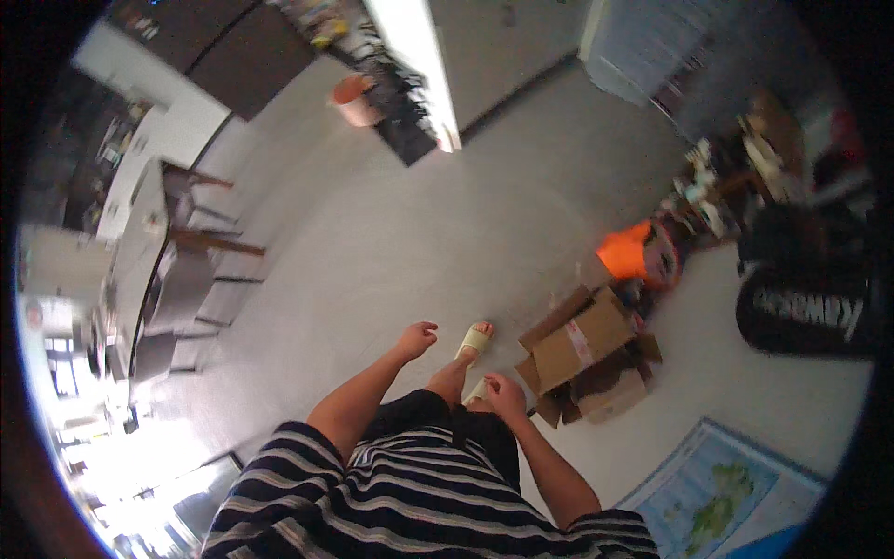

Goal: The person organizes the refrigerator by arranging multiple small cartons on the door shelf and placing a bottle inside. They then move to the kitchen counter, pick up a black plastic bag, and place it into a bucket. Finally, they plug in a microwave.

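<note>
My left hand [418, 340] hangs over the pale floor with its fingers loosely bent and apart, and nothing shows in it. Lower and to the right, my right hand [506, 397] is likewise empty, its fingers half curled. It is nearest to some opened cardboard boxes [583, 339], one bearing a strip of printed tape, but does not touch them. Below my hands are my feet in light yellow slide sandals [475, 340], one ahead of the other; my right hand partly hides the rear one.
An orange bag [626, 251] lies beyond the boxes, near a cluttered low shelf [733, 189]. A black bag [789, 307] with white lettering stands at right, a map poster [719, 489] lower right. Table [136, 251] and chairs [185, 283] line the left; a pinkish bin [357, 103] stands ahead.
</note>
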Tool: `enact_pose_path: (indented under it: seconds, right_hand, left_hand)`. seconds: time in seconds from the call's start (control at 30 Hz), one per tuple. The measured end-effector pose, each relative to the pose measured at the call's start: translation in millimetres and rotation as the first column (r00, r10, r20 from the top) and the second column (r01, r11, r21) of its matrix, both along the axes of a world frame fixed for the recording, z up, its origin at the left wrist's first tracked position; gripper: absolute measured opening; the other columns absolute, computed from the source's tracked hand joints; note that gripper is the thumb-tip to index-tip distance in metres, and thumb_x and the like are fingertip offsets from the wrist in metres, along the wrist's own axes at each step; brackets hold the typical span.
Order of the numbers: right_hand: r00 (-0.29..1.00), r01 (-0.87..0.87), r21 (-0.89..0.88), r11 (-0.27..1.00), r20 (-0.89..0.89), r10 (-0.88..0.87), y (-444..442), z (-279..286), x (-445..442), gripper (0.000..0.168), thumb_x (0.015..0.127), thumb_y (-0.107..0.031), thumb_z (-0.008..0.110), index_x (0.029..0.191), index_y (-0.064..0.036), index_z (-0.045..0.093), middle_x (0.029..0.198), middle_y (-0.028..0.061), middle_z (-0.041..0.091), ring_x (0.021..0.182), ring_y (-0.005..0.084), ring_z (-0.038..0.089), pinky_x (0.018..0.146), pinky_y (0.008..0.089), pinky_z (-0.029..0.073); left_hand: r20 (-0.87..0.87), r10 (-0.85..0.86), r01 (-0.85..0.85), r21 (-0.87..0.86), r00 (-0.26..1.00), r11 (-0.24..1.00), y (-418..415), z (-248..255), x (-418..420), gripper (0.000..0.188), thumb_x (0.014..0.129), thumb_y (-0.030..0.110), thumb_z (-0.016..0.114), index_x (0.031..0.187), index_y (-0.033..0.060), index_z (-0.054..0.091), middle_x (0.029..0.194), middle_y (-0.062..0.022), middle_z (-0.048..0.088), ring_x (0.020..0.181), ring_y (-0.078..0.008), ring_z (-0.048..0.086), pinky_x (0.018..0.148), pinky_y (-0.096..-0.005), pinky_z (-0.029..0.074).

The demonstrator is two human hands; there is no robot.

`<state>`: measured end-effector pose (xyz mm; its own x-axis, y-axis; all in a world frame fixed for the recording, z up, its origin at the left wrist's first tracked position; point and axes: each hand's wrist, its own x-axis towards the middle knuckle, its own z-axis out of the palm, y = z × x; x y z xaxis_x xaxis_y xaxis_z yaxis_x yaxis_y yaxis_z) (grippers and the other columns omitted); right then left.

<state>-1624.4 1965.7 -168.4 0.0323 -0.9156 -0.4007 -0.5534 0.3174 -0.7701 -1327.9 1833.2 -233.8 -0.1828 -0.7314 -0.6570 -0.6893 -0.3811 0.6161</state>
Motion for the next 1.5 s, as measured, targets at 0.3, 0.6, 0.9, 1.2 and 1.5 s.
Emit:
enact_pose_path:
  seconds: [0.3,0.6,0.9,1.2,1.5]
  right_hand:
    - [0.918,-0.396,0.105,0.912,0.052,0.393,-150,38,107,0.033,0.086,-0.020,0.067,0.117,-0.009,0.071,0.097,0.0146,0.075,0.091,0.0331,0.072,0.081,0.0433,0.056]
    - [0.829,-0.557,0.334,0.761,0.289,0.479,-296,10,307,0.031,0.089,-0.018,0.068,0.118,-0.007,0.070,0.092,0.0079,0.076,0.080,0.0152,0.071,0.074,0.0321,0.055]
    - [0.733,-0.680,0.082,0.729,0.081,0.675,-474,52,509,0.034,0.087,-0.026,0.071,0.117,-0.010,0.073,0.100,0.0129,0.076,0.091,0.0309,0.073,0.080,0.0411,0.057]
    - [0.671,-0.740,0.104,0.664,0.067,0.738,-686,9,653,0.033,0.086,-0.023,0.072,0.116,-0.007,0.073,0.100,0.0145,0.077,0.092,0.0255,0.075,0.082,0.0378,0.057]
    - [0.535,-0.808,0.125,0.576,-0.255,0.805,-926,-59,777,0.029,0.087,-0.027,0.064,0.109,-0.010,0.075,0.109,0.0152,0.074,0.105,0.0351,0.069,0.092,0.0467,0.054]
  left_hand:
    - [-0.130,0.804,-0.714,0.394,0.581,0.579,78,58,179,0.041,0.095,0.023,0.067,0.133,0.0072,0.062,0.108,-0.0088,0.073,0.086,-0.0164,0.070,0.072,-0.0297,0.057]
    - [-0.334,0.943,-0.868,0.466,0.007,0.171,38,64,372,0.041,0.100,0.023,0.061,0.137,0.0060,0.057,0.124,-0.0139,0.069,0.097,-0.0237,0.070,0.081,-0.0344,0.058]
    - [-0.321,0.946,-0.920,0.385,-0.053,0.079,-118,79,519,0.040,0.098,0.019,0.061,0.134,0.0037,0.057,0.114,-0.0130,0.072,0.094,-0.0225,0.070,0.078,-0.0338,0.058]
    - [-0.510,0.860,-0.847,0.455,0.006,0.276,-293,30,598,0.030,0.101,0.020,0.057,0.123,0.0013,0.065,0.101,-0.0138,0.073,0.083,-0.0235,0.070,0.068,-0.0344,0.057]
    - [-0.475,0.879,-0.915,0.338,0.037,0.221,-565,101,803,0.034,0.099,0.020,0.063,0.129,0.0049,0.062,0.108,-0.0098,0.073,0.090,-0.0206,0.070,0.075,-0.0313,0.057]
